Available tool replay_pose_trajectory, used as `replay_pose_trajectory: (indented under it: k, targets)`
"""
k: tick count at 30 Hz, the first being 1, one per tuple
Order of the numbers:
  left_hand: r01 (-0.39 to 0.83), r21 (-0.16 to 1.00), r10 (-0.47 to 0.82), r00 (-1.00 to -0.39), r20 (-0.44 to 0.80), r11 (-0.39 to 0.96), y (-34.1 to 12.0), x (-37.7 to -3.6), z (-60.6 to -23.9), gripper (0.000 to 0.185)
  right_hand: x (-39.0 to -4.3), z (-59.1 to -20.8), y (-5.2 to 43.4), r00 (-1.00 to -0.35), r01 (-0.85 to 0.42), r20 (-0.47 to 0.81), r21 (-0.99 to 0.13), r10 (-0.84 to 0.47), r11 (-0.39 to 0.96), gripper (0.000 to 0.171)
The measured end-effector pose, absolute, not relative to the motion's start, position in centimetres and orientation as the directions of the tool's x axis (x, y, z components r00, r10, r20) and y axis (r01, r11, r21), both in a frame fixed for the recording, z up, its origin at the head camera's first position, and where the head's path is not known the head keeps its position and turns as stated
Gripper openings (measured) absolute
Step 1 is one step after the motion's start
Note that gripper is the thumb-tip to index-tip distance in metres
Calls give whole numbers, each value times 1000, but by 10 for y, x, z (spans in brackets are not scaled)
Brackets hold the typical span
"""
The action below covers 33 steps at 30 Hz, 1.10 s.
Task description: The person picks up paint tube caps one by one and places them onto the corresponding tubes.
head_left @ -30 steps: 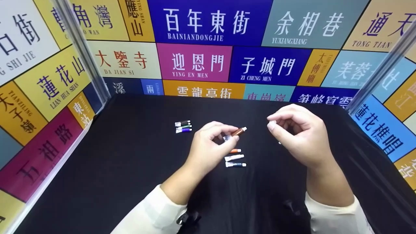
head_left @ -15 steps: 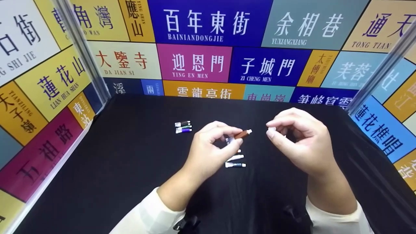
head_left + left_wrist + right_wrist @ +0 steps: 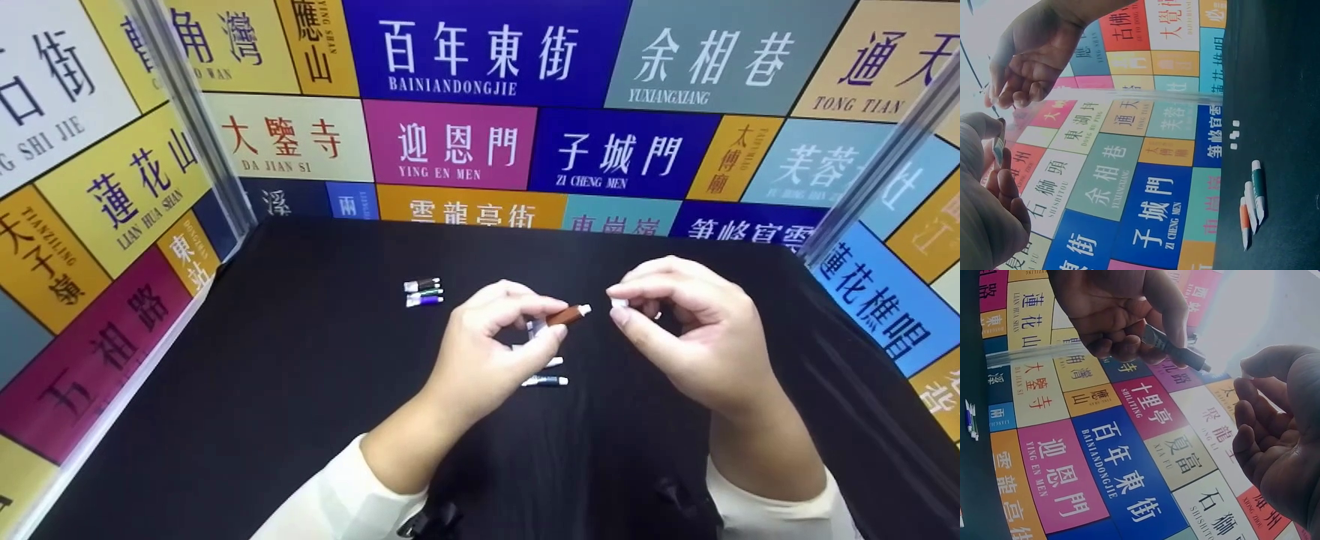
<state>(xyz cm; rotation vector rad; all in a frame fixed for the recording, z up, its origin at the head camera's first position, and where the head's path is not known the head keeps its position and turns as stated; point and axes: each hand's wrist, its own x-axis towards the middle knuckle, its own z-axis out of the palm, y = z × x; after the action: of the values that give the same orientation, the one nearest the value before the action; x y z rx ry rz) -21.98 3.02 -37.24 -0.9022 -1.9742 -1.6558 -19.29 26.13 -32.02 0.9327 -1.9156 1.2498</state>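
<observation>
Fingers of the left hand (image 3: 491, 341) pinch a small brown tube (image 3: 566, 315) by its rear half — the white nozzle end juts free toward the right hand (image 3: 694, 330). That hand's grip is thumb and forefinger pressed on a tiny white cap (image 3: 619, 303), just beside the nozzle, not touching. Below lie more tubes (image 3: 545, 380) on the black desk (image 3: 300, 390); three others (image 3: 423, 292) rest well left.

This looks like a staged recording booth, not a home or shop: a table draped in black cloth (image 3: 300, 390) sits boxed in by panel walls (image 3: 480, 112) covered in colourful Chinese street-name signs, with metal corner posts (image 3: 191, 120) rising at the table's far left and right corners.
</observation>
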Motion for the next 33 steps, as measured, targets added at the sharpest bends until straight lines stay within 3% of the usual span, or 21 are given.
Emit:
replay_pose_trajectory:
  k: [33]
  targets:
    - [758, 646, 212, -648, 732, 85, 34, -221, -377, 17, -201, -322, 261, -546, -821, 753, -395, -367, 412, 30]
